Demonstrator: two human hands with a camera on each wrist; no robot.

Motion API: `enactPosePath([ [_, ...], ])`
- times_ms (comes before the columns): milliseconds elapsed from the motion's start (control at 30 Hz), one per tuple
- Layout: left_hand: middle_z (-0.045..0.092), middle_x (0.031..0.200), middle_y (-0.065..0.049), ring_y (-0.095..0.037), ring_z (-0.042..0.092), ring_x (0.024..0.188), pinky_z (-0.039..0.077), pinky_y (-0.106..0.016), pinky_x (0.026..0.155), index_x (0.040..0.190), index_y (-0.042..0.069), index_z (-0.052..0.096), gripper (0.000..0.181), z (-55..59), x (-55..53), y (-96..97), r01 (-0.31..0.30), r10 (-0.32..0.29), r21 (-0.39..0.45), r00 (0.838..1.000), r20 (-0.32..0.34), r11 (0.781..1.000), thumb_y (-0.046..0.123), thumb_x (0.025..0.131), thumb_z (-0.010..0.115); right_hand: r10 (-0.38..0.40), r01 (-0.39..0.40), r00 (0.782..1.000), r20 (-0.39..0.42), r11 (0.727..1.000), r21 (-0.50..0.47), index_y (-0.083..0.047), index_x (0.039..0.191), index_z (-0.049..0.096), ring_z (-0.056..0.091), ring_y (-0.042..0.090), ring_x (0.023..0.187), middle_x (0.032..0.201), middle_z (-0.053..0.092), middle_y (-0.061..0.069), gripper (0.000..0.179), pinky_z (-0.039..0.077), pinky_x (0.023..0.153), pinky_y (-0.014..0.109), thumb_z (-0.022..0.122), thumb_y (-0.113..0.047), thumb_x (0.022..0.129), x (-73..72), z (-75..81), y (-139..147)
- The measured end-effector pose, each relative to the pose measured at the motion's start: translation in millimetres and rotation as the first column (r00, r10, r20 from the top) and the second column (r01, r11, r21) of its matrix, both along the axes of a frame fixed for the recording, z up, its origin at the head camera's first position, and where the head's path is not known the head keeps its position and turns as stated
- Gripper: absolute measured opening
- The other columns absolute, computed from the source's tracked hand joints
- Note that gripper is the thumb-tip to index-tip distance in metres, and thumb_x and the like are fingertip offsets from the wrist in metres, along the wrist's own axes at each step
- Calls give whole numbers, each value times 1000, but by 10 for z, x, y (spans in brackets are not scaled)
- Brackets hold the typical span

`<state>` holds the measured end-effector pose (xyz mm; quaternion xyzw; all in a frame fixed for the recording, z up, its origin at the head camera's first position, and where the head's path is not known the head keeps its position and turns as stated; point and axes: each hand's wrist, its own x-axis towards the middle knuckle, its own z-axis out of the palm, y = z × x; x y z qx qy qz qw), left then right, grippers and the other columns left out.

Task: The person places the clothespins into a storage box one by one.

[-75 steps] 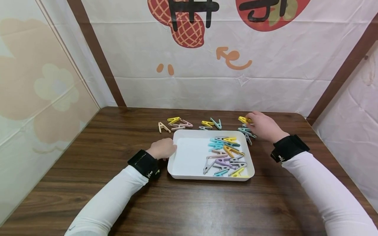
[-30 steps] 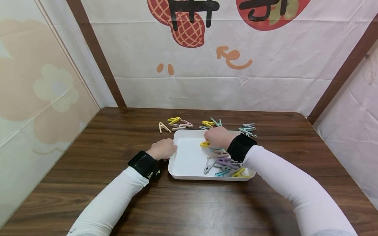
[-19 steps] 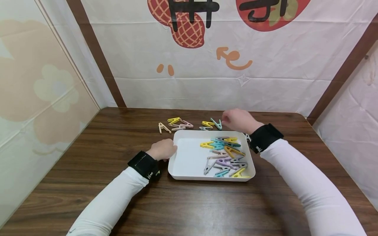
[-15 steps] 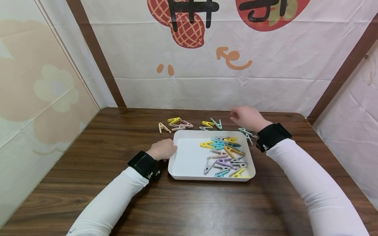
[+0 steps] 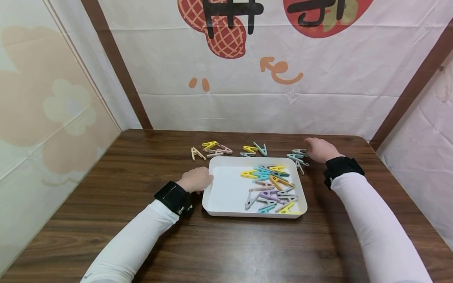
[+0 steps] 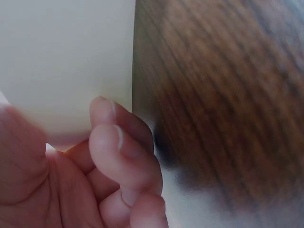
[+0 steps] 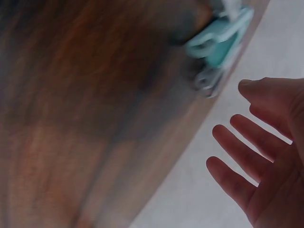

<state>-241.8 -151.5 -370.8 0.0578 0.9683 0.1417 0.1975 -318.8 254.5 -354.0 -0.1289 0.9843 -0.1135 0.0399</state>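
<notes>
My left hand (image 5: 196, 179) grips the left rim of a white tray (image 5: 226, 196); in the left wrist view its curled fingers (image 6: 126, 156) lie against the tray's outer wall. Several clothespins in purple, turquoise, grey and yellow, including an orange-yellow clothespin (image 5: 279, 181), lie in the tray's right half. My right hand (image 5: 322, 150) is beyond the tray's back right corner, beside a small group of turquoise and grey clothespins (image 5: 296, 156). In the right wrist view the fingers of the right hand (image 7: 266, 147) are spread and hold nothing, apart from a turquoise clothespin (image 7: 221, 40).
Behind the tray on the brown wooden table (image 5: 226, 247) lie more clothespins: a cream one (image 5: 197, 153), a yellow one (image 5: 209, 145), pink ones and a teal one (image 5: 260, 149). A white printed cloth wall (image 5: 226, 110) stands along the table's back edge.
The right hand carried a yellow clothespin from the right group into the tray, let it go there, then moved back right to that group. The left hand has stayed on the tray.
</notes>
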Motion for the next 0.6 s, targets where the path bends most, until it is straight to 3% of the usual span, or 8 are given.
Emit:
enactPosePath([
  [333,60,63,-8,-20,57,52,41,-32,51,100,2,63,32,-28,-10,-6,4,-4,5,1000,-3,1000,23,102,39,-25,24,996,88,1000,10,7,143,38,50,43,119,135,48,31,54,42,93,56,52,3,91,-27,-155,-20],
  [467,60,62,-8,-20,56,52,40,-31,51,99,2,63,32,-30,-8,-8,5,-5,9,1000,-1,1000,23,103,38,-17,13,998,62,998,61,8,137,46,53,42,115,131,52,30,50,43,91,54,54,5,88,-29,-178,-55],
  [600,60,63,-8,-20,56,52,40,-31,51,99,2,63,32,-24,-3,-18,2,-2,13,1000,-4,1000,23,103,39,1,0,1000,-10,992,128,8,124,57,60,37,101,115,63,26,38,47,85,51,59,3,87,-38,-193,-65],
])
